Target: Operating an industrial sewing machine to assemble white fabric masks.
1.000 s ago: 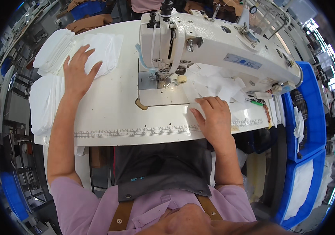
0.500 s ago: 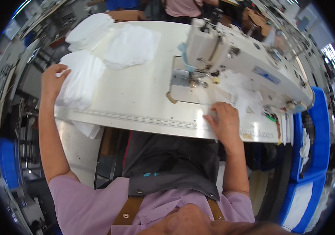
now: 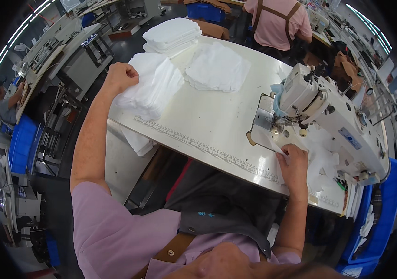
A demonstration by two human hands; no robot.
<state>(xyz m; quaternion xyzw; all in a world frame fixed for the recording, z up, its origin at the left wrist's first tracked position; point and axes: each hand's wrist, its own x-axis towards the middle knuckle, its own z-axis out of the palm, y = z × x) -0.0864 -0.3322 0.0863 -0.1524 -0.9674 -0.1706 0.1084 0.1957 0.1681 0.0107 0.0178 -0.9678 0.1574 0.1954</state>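
Observation:
My left hand (image 3: 119,78) has its fingers curled on the left edge of the nearer stack of white cloth pieces (image 3: 154,86). My right hand (image 3: 292,160) pinches a thin white piece (image 3: 270,142) beside the throat plate (image 3: 262,118) of the white sewing machine (image 3: 335,121), in front of its needle area. Light blue material (image 3: 278,100) hangs at the machine's head. A second stack (image 3: 170,35) lies farther back, and a looser pile (image 3: 217,67) lies right of the nearer one. White scraps (image 3: 324,149) lie under the machine's arm.
The white table (image 3: 198,121) has a ruler along its front edge. Blue bins (image 3: 379,209) stand at the right, another (image 3: 22,144) at far left. A co-worker in pink (image 3: 277,23) is beyond the table; another person (image 3: 5,104) sits at far left.
The view has swung leftward. My left hand has left the middle pile for the left edge of the nearer stack, its spread fingers now curled. My right hand remains beside the machine.

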